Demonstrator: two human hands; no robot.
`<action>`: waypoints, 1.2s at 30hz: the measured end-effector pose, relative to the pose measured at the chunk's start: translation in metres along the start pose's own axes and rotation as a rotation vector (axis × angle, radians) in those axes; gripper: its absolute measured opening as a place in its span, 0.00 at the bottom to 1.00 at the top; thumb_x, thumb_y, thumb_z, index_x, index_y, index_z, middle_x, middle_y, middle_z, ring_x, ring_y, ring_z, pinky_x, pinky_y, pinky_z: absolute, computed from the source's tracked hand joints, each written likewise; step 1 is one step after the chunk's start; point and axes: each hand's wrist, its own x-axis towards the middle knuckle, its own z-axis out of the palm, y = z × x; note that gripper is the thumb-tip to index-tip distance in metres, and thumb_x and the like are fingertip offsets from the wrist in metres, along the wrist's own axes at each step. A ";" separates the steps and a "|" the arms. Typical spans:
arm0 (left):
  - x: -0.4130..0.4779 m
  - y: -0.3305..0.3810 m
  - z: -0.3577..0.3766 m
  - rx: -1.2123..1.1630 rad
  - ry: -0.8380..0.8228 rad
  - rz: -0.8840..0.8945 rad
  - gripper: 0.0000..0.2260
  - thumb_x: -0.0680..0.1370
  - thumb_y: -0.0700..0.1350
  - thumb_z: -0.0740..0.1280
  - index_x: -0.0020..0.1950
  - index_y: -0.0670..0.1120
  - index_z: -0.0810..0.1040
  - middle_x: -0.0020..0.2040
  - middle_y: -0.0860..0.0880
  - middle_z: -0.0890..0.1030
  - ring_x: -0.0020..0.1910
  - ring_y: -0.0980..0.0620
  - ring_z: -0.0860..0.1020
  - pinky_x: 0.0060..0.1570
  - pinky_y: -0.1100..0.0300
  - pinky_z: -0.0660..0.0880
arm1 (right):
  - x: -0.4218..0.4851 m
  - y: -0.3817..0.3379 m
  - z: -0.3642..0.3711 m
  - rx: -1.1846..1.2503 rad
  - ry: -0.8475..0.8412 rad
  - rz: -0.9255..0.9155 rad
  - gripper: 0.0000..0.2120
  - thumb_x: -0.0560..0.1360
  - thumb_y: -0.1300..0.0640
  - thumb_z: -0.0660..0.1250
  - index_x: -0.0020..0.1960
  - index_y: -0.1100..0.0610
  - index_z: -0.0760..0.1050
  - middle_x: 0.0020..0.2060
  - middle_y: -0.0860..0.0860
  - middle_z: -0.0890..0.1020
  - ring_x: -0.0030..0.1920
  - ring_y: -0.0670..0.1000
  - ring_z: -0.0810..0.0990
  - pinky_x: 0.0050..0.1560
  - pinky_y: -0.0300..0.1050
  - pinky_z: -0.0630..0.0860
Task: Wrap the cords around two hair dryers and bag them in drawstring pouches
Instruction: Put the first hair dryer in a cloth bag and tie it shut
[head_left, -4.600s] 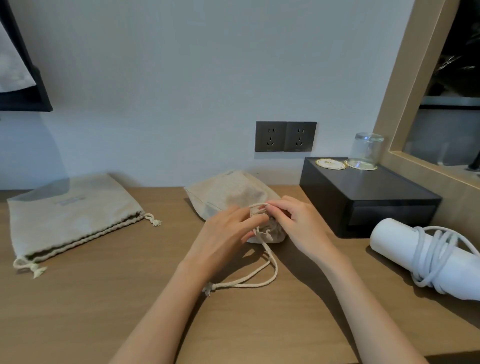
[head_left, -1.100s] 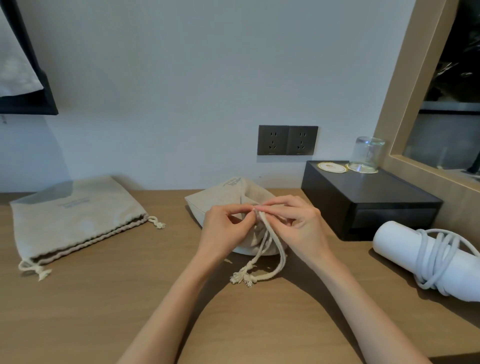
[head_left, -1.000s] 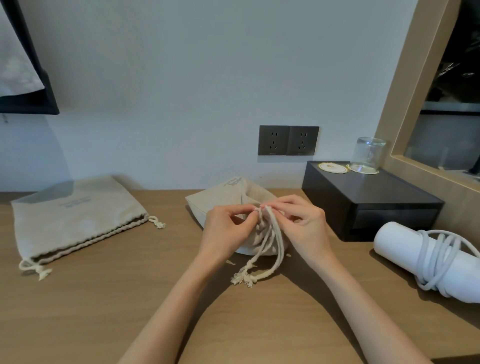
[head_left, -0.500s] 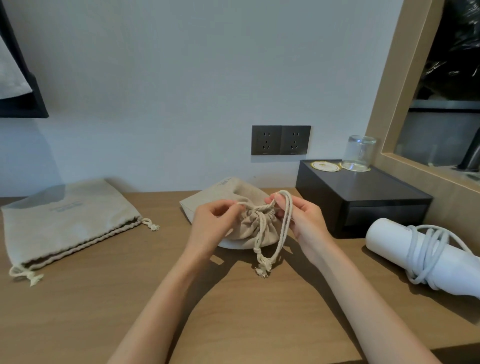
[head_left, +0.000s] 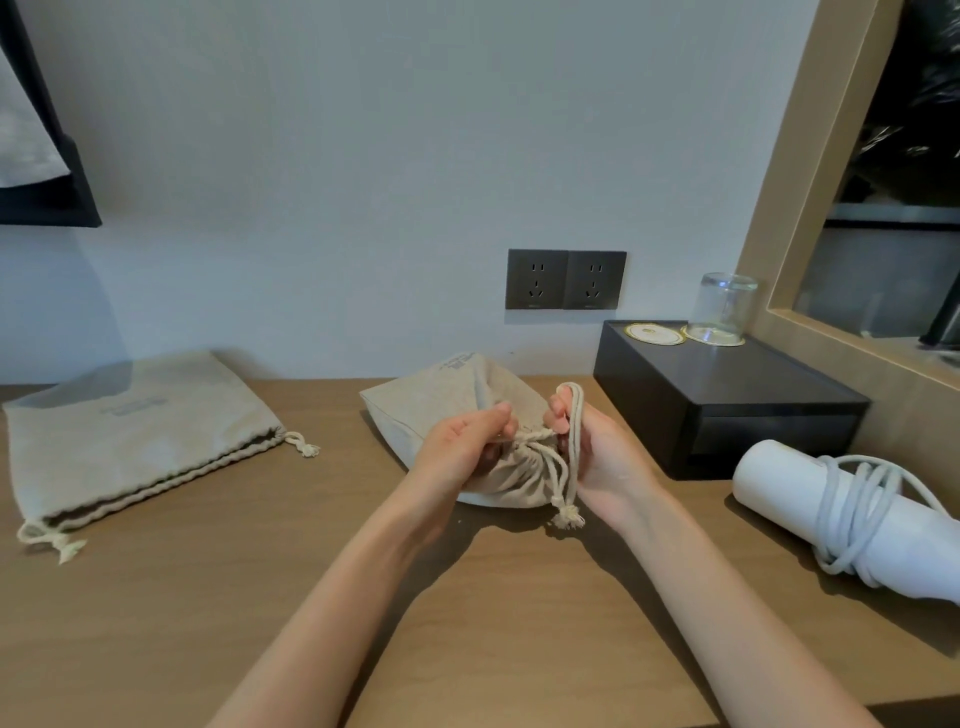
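Observation:
A filled beige drawstring pouch (head_left: 441, 410) lies mid-desk, its mouth gathered tight toward me. My left hand (head_left: 462, 447) pinches the gathered neck of that pouch. My right hand (head_left: 592, 452) grips the cream drawstring (head_left: 571, 457), which loops over its fingers and hangs down to a knotted end near the desk. A white hair dryer (head_left: 810, 509) with its grey cord wound around it lies at the right. An empty flat beige pouch (head_left: 130, 436) lies at the left, mouth facing me.
A black box (head_left: 727, 410) stands at the back right, with an upturned glass (head_left: 724, 309) and a coaster (head_left: 654, 333) on top. Wall sockets (head_left: 566, 279) sit above the wooden desk (head_left: 208, 597). A wood-framed mirror (head_left: 795, 208) borders the right side.
The pouch mouth has been drawn shut. The drawstring, which lay looped on the desk, is now pulled up and looped over my right fingers. My left hand shifted onto the gathered neck.

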 end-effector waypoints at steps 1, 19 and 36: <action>0.001 -0.001 0.000 0.011 0.026 0.002 0.15 0.80 0.51 0.61 0.33 0.51 0.71 0.26 0.55 0.65 0.27 0.57 0.61 0.28 0.67 0.58 | 0.001 0.001 -0.002 0.038 0.021 0.010 0.16 0.80 0.55 0.59 0.34 0.56 0.71 0.26 0.48 0.68 0.28 0.46 0.65 0.37 0.40 0.62; 0.005 -0.001 -0.014 0.133 0.256 0.237 0.13 0.74 0.59 0.65 0.45 0.51 0.79 0.46 0.53 0.77 0.43 0.59 0.74 0.39 0.72 0.68 | -0.007 0.005 -0.003 -0.813 0.176 -0.720 0.04 0.72 0.56 0.71 0.47 0.50 0.84 0.34 0.49 0.84 0.37 0.51 0.81 0.37 0.56 0.77; 0.004 0.000 -0.013 0.043 0.149 0.204 0.10 0.79 0.48 0.63 0.39 0.48 0.78 0.41 0.51 0.77 0.41 0.54 0.74 0.40 0.64 0.69 | -0.011 0.000 -0.003 -0.801 0.044 -0.609 0.05 0.73 0.56 0.70 0.45 0.47 0.83 0.37 0.44 0.85 0.41 0.47 0.82 0.42 0.44 0.79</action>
